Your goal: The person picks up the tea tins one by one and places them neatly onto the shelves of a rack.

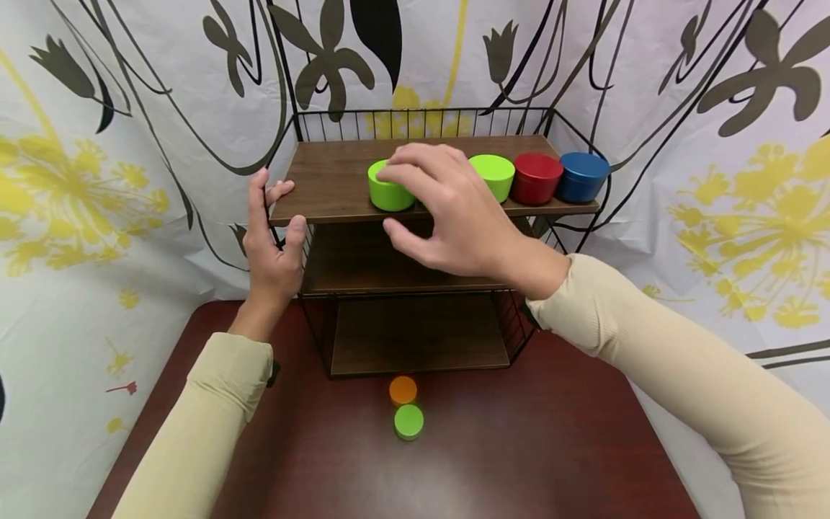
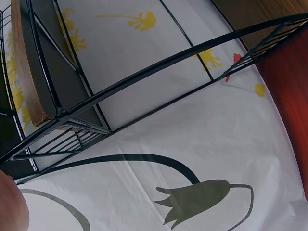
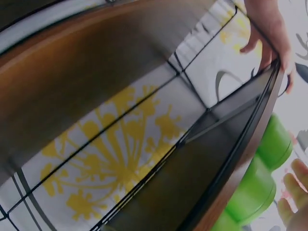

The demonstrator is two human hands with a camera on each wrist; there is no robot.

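Note:
A black wire shelf rack with brown boards (image 1: 337, 169) stands on the table. My left hand (image 1: 275, 249) holds its left side, the wire post between thumb and fingers. Over the top board reaches my right hand (image 1: 454, 205), fingers curved and thumb apart. Its fingertips overlap the top of a round green container (image 1: 391, 193) near the board's front edge. To the right stand another green container (image 1: 494, 176), a red one (image 1: 537, 179) and a blue one (image 1: 583, 176). In the right wrist view, a green container (image 3: 252, 187) shows beside the right fingers (image 3: 292, 192), with a gap between.
On the dark red table (image 1: 519, 447), a small orange round piece (image 1: 403, 390) and a small green one (image 1: 409, 421) lie in front of the rack. Lower boards (image 1: 421, 335) sit beneath the top one. Patterned cloth (image 1: 713, 180) hangs behind and at both sides.

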